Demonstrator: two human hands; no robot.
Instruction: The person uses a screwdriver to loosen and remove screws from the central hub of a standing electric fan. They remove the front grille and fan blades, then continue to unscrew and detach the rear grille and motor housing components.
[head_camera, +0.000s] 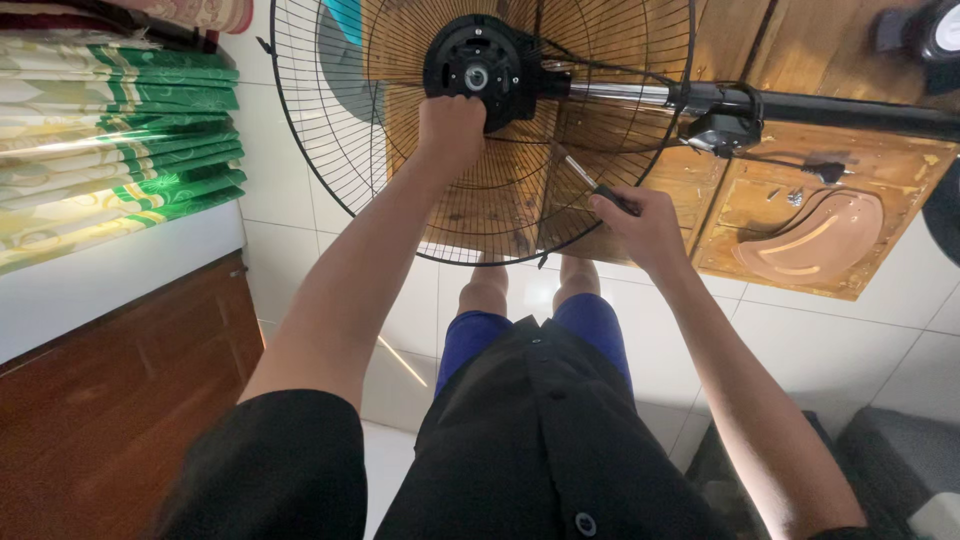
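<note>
The left hand (450, 125) gripped the lower edge of the black motor (480, 70) at the guard's (330, 150) centre. The right hand (640, 228) was closed round a screwdriver (592, 183), its shaft slanting up-left toward the motor, tip well short; the left was nearer.

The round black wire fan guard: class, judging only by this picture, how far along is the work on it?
Done: no blades show on the black motor hub, and a pink curved blade lies on the wooden board. In hand: the left hand grips the hub, the right hand holds a black-handled screwdriver. Left: the round black wire fan guard sits on the motor.
</note>
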